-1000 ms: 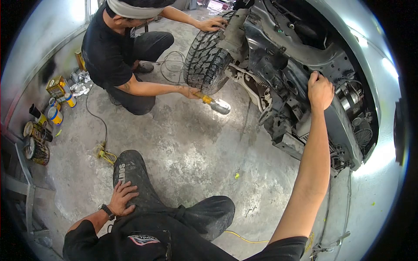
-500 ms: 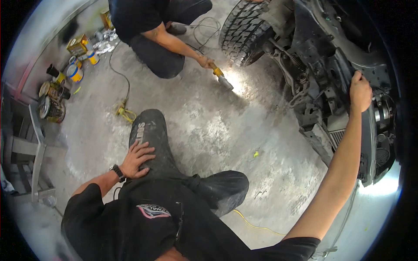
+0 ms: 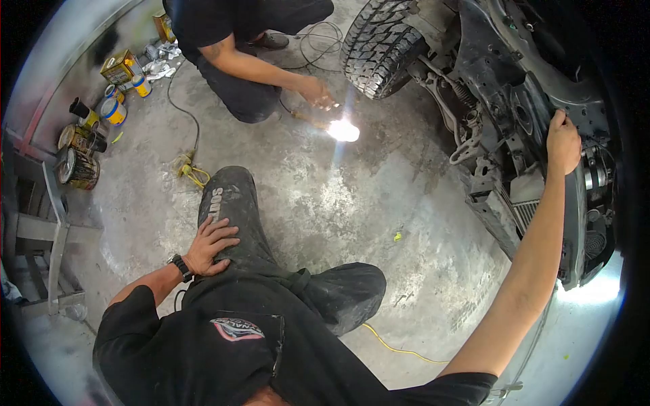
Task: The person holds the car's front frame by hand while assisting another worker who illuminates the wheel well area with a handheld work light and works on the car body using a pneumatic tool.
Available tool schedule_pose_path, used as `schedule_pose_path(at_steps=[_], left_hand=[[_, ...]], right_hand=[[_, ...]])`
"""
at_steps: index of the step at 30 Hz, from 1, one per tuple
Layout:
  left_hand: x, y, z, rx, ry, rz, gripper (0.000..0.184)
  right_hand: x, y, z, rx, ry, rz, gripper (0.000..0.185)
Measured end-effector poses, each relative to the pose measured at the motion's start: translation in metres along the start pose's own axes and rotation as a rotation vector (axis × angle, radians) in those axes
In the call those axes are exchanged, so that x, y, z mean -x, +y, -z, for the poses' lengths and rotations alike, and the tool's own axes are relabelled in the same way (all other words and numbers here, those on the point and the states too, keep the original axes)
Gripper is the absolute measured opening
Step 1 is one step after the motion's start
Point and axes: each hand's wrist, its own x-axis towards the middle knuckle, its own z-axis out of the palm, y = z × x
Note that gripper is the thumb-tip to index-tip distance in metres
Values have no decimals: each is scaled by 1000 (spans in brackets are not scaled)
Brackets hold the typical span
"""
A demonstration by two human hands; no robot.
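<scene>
My left hand point(image 3: 210, 247) rests on my thigh in dark trousers point(image 3: 233, 196), its fingers spread and nothing in it. At the right, my right arm stretches out to a vehicle with its front end stripped. There my right hand point(image 3: 565, 145) is closed over the edge of the black front frame point(image 3: 538, 111). Below that hand a finned radiator or cooler point(image 3: 527, 212) shows in the frame. Lit and shining toward me, a work light point(image 3: 344, 130) appears to lie on the floor, just below a co-worker's hand point(image 3: 317, 92).
A co-worker point(image 3: 237, 74) squats across from me beside the knobbly tyre point(image 3: 382, 54). Several paint cans point(image 3: 80, 169) line the left wall near a grey stand point(image 3: 59, 237). A cable with a yellow plug end point(image 3: 193, 172) and a yellow cord point(image 3: 399, 352) lie on the concrete floor.
The co-worker's hand has let go of the work light, which has moved slightly left and now faces me. My two hands stay where they were.
</scene>
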Motion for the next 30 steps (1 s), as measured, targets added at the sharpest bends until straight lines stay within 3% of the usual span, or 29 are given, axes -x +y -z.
schedule_pose_path(at_steps=[13, 14, 18, 23, 30], left_hand=[[2, -3, -3, -6, -10, -2, 54], [1, -2, -3, -10, -10, 0, 53], [0, 0, -1, -22, -12, -7, 53], [-1, 5, 6, -24, -6, -19, 52], [2, 2, 2, -16, 7, -21, 54]], right_hand=[[11, -12, 14, 8, 147, 89, 50], [8, -10, 13, 31, 42, 55, 55], [8, -8, 11, 28, 63, 83, 56], [8, -13, 22, -9, -128, -117, 59], [-6, 7, -8, 29, -88, 25, 60]])
